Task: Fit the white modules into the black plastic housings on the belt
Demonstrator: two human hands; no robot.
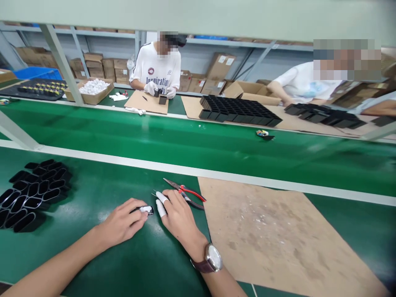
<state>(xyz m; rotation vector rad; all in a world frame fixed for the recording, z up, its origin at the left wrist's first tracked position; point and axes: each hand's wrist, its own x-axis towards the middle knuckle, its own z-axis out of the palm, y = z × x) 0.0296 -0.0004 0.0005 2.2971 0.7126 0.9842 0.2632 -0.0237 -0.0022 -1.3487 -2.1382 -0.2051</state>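
My left hand [125, 220] is closed on a small black housing with a white part in it [146, 210], held just above the green table. White finger cots cover the thumb and index finger of my right hand [177, 214]. Two thin metal tips, apparently tweezers [154, 193], stick out past those fingers; the rest is hidden by the hand. The right hand is a little right of the housing and apart from it. Just behind the right hand lie long-nose pliers [185, 193] with red and black handles.
Many black oval tubes [34, 194] stand at the left. A stained cardboard sheet [269, 227] lies at the right. Beyond a white rail [154, 165] runs a green belt [139, 136] with a small wired part [262, 134]. Co-workers [157, 70] sit across it, near black cases [238, 109].
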